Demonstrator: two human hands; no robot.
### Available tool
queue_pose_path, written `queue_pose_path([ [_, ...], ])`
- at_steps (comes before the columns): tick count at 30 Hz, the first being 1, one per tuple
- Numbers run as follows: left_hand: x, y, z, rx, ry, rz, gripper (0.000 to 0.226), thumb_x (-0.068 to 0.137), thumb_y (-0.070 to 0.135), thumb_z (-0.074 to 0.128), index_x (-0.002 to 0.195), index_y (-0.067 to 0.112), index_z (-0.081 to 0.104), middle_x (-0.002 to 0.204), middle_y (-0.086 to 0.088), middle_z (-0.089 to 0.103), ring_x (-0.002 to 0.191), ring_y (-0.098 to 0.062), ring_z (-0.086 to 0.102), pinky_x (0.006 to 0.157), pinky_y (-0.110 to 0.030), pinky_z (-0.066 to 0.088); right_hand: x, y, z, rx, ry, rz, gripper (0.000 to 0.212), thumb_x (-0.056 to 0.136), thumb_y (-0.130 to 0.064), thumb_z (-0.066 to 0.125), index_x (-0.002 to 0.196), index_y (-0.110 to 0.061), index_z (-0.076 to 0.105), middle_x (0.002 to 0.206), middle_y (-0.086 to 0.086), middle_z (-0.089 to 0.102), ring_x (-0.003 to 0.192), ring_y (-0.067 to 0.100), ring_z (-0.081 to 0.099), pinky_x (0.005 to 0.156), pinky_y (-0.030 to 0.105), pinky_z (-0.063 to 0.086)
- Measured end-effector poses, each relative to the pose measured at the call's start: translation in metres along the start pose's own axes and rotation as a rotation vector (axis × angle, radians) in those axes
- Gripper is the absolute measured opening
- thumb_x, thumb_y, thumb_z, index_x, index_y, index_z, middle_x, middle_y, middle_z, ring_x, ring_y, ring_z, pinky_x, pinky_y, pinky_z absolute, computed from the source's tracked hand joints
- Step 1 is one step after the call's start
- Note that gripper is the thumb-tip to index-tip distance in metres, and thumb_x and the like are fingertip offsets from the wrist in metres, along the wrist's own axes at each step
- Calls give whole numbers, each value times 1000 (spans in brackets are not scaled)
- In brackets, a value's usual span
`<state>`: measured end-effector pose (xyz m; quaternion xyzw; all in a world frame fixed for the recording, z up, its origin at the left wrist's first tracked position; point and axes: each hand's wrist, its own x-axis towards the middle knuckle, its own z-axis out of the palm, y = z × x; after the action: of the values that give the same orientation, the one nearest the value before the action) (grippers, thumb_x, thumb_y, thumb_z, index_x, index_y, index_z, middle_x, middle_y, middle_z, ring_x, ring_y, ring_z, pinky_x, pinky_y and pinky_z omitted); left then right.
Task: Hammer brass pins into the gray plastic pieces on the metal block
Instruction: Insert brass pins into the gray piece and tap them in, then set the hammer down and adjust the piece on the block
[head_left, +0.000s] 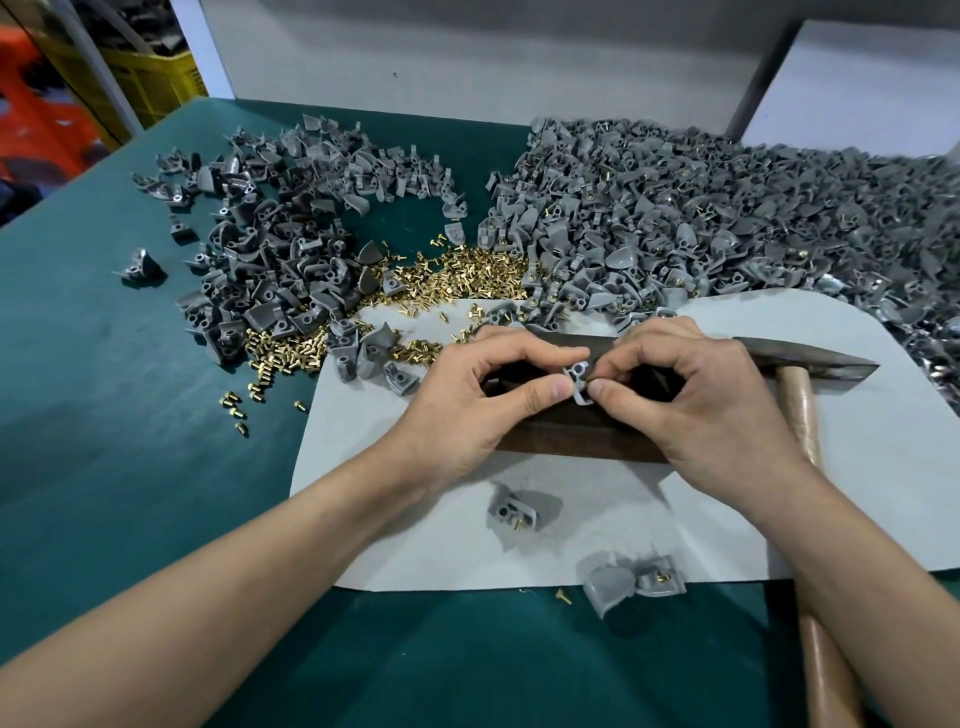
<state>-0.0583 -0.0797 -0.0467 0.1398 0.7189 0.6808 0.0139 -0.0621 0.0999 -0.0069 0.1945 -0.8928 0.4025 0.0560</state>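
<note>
The bare left forearm comes in from the lower left and the right forearm from the lower right, converging toward the middle. The left hand is knuckles-up, fingers curled, thumb and forefinger pinching a small gray piece. The right hand mirrors it (pinching the same piece from the other side), other fingers tucked under.

Green counter carries a white sheet at centre. A left heap of gray plastic pieces and a larger right heap lie on it, both spilling onto the sheet's far edge. Brass pins lie spread between the heaps, with stray pins apart at left. A hammer lies at right.
</note>
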Motion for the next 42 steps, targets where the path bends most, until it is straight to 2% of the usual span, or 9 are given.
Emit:
queue_pose_path([
  [5, 0, 1, 0, 4, 0, 11, 25, 67, 50, 71, 92, 49, 73, 103, 10, 66, 98, -7, 59, 81, -22, 42, 0, 1, -1, 10, -5, -5, 25, 75, -12, 75, 67, -33, 62, 77, -6, 63, 86, 15, 54, 78, 23, 40],
  [14, 1, 0, 0, 16, -3, 41, 24, 68, 49, 70, 92, 49, 73, 95, 23, 65, 99, -3, 58, 84, -20, 42, 1, 2, -1, 26, -14, -7, 25, 75, -11, 76, 67, -32, 63, 77, -5, 63, 87, 16, 53, 79, 23, 40],
  [23, 1, -5, -1, 11, 6, 59, 24, 67, 48, 73, 91, 48, 73, 95, 18, 66, 102, -8, 59, 88, -19, 43, -1, 1, -1, 10, -8, -45, 20, 74, -8, 76, 70, -25, 66, 76, -5, 62, 84, 15, 53, 75, 19, 39],
  [31, 1, -5, 0, -5, 14, 46, 23, 71, 43, 75, 93, 46, 74, 100, 9, 66, 101, -14, 59, 89, -25, 43, 1, 2, -1, 4, -25, -35, 15, 75, -7, 76, 72, -20, 70, 78, -1, 64, 88, 18, 54, 79, 23, 41],
  [34, 1, -4, -1, 2, 17, -1, 24, 73, 43, 74, 97, 44, 74, 105, 4, 65, 99, -11, 61, 84, -24, 44, 2, -1, -7, -6, -64, 24, 6, 75, -15, 76, 78, -20, 73, 83, -2, 65, 91, 13, 55, 81, 16, 40],
  [37, -1, -4, -2, -14, 19, -28, 26, 75, 39, 73, 100, 41, 74, 107, 4, 64, 94, -6, 59, 77, -19, 46, 3, -1, -27, -57, -7, 56, 12, 74, -25, 73, 85, -20, 72, 85, -5, 65, 84, 6, 59, 75, 9, 43],
  [39, -2, -4, -1, -18, 23, -46, 22, 78, 31, 73, 99, 39, 74, 110, 3, 63, 97, -9, 59, 75, -19, 47, 6, 9, -49, -217, 128, 187, 15, 76, -32, 73, 81, -19, 68, 81, -1, 66, 74, 11, 61, 71, 19, 50],
  [40, -2, -4, 0, -4, 27, -43, 21, 81, 26, 74, 98, 38, 75, 111, 3, 63, 100, -12, 59, 76, -21, 47, 6, 16, -61, -348, 149, 332, 24, 76, -39, 72, 79, -17, 65, 77, 2, 66, 69, 15, 63, 70, 29, 54],
  [42, -1, -5, 0, 41, 35, -14, 20, 83, 15, 73, 95, 32, 74, 110, 4, 64, 104, -13, 57, 81, -22, 45, 1, 29, -79, -501, 19, 655, 40, 73, -49, 72, 78, -11, 59, 70, 8, 66, 60, 24, 66, 61, 40, 58],
])
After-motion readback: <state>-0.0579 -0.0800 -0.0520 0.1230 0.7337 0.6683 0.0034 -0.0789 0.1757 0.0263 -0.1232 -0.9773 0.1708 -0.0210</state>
